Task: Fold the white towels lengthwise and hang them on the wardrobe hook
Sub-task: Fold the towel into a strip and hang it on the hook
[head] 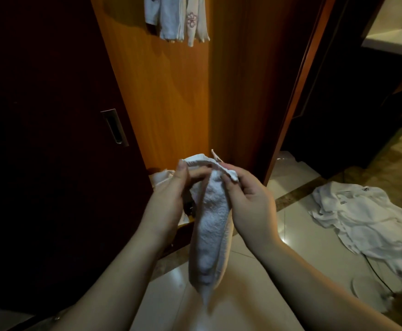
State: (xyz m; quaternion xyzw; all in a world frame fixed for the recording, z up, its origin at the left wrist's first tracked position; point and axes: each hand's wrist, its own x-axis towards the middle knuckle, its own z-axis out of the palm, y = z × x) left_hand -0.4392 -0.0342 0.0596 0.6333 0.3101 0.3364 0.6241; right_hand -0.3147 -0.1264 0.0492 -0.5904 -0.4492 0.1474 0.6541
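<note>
A hotel-like bedroom entry by a bathroom: beyond the fingertips (183, 167) stands a wooden wardrobe (161, 103) with a dark sliding door (51, 139), embroidered towels (176, 17) hanging above; right of them, crumpled white linen (362, 220) on glossy tiles (302, 225) and a washbasin counter (391, 41)

Both forearms (114, 266) bare, seemingly no sleeves.

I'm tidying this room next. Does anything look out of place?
Yes. A heap of white linen lies crumpled on the tiled floor to the right, not folded or hung. The towel in both hands and those hanging on the wardrobe look fine.
</note>
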